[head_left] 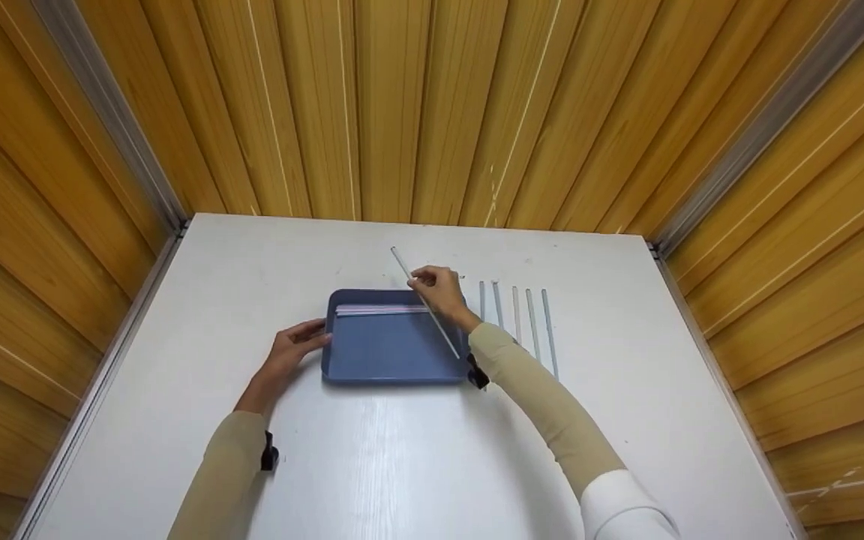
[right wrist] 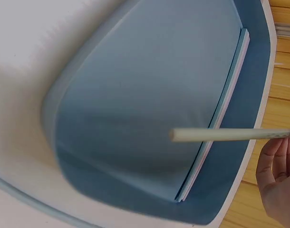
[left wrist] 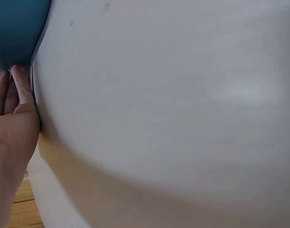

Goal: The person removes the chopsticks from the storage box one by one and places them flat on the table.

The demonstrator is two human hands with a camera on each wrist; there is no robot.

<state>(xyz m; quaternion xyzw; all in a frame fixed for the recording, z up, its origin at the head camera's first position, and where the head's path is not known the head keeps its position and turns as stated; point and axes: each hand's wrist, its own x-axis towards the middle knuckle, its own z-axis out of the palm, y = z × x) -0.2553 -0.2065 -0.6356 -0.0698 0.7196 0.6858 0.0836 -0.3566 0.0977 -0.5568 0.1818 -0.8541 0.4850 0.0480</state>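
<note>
A shallow blue rectangular tray (head_left: 394,352) sits on the white table. My left hand (head_left: 291,351) holds its left side, thumb at the rim and fingers against the outer wall; the left wrist view shows the fingers (left wrist: 22,83) touching that side. Above the tray's right part, my right hand (head_left: 439,291) pinches a pale straw (head_left: 443,331) near its middle. The straw slants, its lower end pointing down over the tray floor, apart from it in the right wrist view. Inside, pinkish and bluish straws (head_left: 376,309) lie side by side along the far wall.
Right of the tray, several pale and bluish straws (head_left: 529,307) lie in a spaced row on the table, partly hidden by the right forearm. Wood-patterned walls (head_left: 417,112) with metal corner posts stand around the table's back and sides.
</note>
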